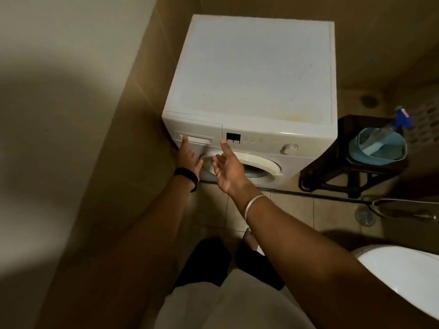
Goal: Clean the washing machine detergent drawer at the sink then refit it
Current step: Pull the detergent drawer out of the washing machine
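Two open hands, left hand (187, 154) fingertips at detergent drawer (196, 139) handle, right hand (226, 166) empty beside it

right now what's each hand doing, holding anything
Left hand: open, empty, fingertips at the detergent drawer handle.
Right hand: open, palm up, holding nothing.

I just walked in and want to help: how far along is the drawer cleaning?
Nothing looks done yet: the detergent drawer sits shut and flush in the washing machine. In hand: the left hand reaches up with its fingertips at the drawer's handle recess, and the right hand hovers open beside it, holding nothing. Left to do: pull the drawer out, wash it at the sink, which is not clearly in view, and refit it.
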Demonstrator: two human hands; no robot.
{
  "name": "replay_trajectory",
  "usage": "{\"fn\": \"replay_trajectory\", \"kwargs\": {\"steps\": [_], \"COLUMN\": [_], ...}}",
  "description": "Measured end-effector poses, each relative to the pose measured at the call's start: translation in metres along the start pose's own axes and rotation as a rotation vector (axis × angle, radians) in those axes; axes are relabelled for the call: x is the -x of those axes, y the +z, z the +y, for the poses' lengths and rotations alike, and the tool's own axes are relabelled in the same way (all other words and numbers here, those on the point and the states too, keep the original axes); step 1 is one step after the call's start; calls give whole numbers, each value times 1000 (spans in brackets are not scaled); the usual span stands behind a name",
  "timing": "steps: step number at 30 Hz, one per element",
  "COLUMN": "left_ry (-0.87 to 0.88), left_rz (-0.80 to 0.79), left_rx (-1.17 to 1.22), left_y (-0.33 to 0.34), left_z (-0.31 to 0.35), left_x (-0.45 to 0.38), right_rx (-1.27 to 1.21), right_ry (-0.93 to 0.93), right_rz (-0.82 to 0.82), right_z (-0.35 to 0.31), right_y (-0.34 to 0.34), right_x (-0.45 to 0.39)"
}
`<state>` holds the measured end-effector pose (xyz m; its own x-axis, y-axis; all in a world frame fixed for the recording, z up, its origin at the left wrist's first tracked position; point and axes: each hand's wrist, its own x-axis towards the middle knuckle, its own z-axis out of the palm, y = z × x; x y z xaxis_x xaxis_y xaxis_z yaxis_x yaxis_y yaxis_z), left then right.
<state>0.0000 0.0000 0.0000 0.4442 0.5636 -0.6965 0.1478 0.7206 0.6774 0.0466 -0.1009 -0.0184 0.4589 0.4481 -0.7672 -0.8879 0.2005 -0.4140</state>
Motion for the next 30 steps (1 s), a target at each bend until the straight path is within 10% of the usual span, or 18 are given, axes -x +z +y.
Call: {"fn": "replay_trajectory", "kwargs": {"steps": [30], "left_ry": [-198], "left_rz": [5], "left_rx": [22], "left_y": [2], "left_z": [52], "left_x": [-112], "right_rx": [-563], "right_ry": [56], "right_rz": [108], "right_z": [15], "right_y": [99], "right_x": [-121]}}
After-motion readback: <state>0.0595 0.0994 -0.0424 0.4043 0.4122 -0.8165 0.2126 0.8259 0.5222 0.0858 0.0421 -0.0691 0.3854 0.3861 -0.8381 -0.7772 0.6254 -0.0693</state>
